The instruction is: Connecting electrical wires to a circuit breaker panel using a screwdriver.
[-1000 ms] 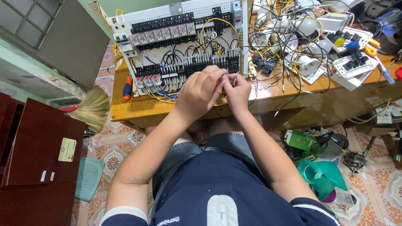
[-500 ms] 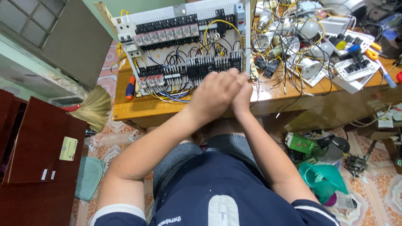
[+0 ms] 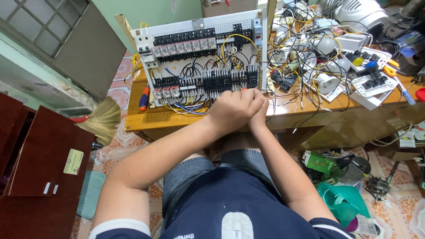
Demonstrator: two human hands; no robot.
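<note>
At wiring panel (image 3: 199,62) edge, left hand (image 3: 232,108) fisted, right hand (image 3: 259,116) pressed beside; grip contents hidden, cannot tell

- The left hand (image 3: 233,108) covers most of the right hand (image 3: 258,116), so whatever the closed grip holds stays hidden.
- Both hands hide the lower right corner of the wiring panel (image 3: 201,62).
- The wire ends (image 3: 305,66) tangled on the bench (image 3: 146,119) are too small to trace.
- The picture's edge cuts the red lid (image 3: 420,94).
</note>
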